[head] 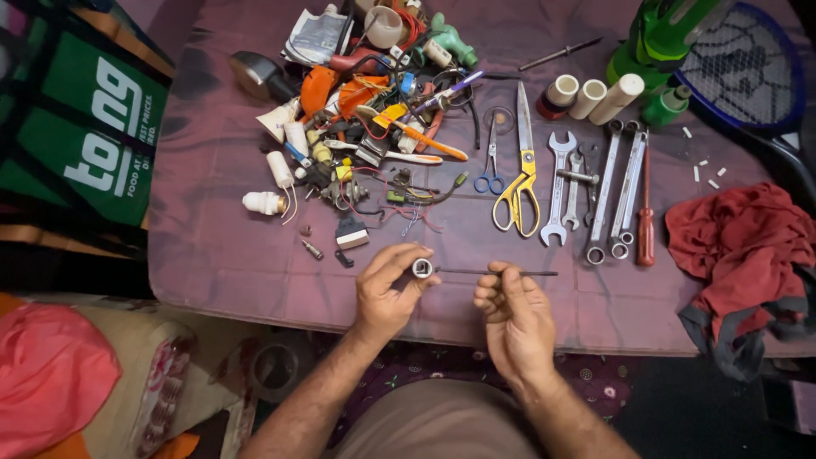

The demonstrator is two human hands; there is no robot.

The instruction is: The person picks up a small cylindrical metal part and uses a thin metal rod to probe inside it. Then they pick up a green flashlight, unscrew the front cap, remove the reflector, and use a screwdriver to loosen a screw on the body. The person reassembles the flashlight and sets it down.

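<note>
Head view, looking down:

- The left hand (387,293) is curled, its fingertips pinching a small round metal socket (422,269), held just above the near part of the bench (212,255).
- The right hand (512,310) is closed in a loose fist around the near end of a thin dark metal rod (510,272); the rod runs level, one end meeting the socket, the other sticking out past the fingers to the right.
- Both hands sit close together, near the bench's front edge (the cloth over it is purplish).
- Behind the left hand lies a heap of odds and ends (365,110): wires, white plugs, orange pieces, a toothbrush.
- Right of the heap are small blue-handled scissors (490,161) and, just beside them, larger yellow-handled scissors (520,183).
- Further right, a row of spanners (595,191) lies side by side, with a red-handled screwdriver (647,212) at the end.
- A crumpled red cloth (748,246) lies at the bench's right edge.
- White cylinders (595,95) rest beyond the spanners.
</note>
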